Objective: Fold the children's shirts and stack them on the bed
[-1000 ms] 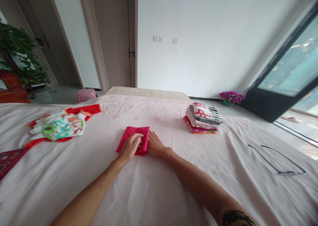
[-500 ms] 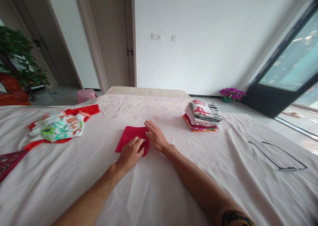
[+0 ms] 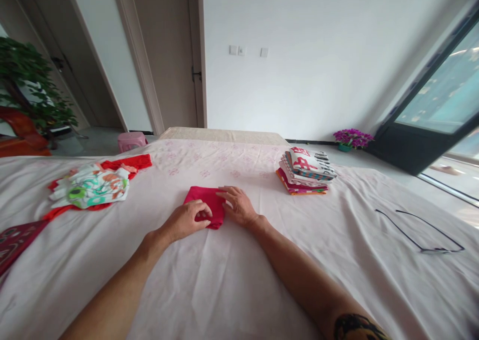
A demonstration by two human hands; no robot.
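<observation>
A small folded piece of red cloth (image 3: 212, 205) lies flat on the bed sheet in front of me. My left hand (image 3: 187, 219) rests over its left side, fingers loosely bent, with a gap between them and the thumb. At the right edge of the cloth, my right hand (image 3: 239, 205) lies with its fingers stretched out, the tips on the fabric. Neither hand lifts the cloth. To the right stands a stack of folded clothes (image 3: 305, 173), a white printed piece on top. Loose clothes (image 3: 95, 186), white patterned and red, are heaped on the left.
Eyeglasses (image 3: 421, 250) with legs spread lie on the pale sheet (image 3: 239, 290) at the right. Dark red printed fabric (image 3: 20, 243) sits at the left edge. Beyond the bed are a pink stool (image 3: 131, 141), purple flowers (image 3: 354, 137) and a wall with switches.
My left hand has shifted left across the red cloth, and its fingers have loosened. My right hand's fingers have come down over the cloth's right edge. The cloth's left side looks drawn in.
</observation>
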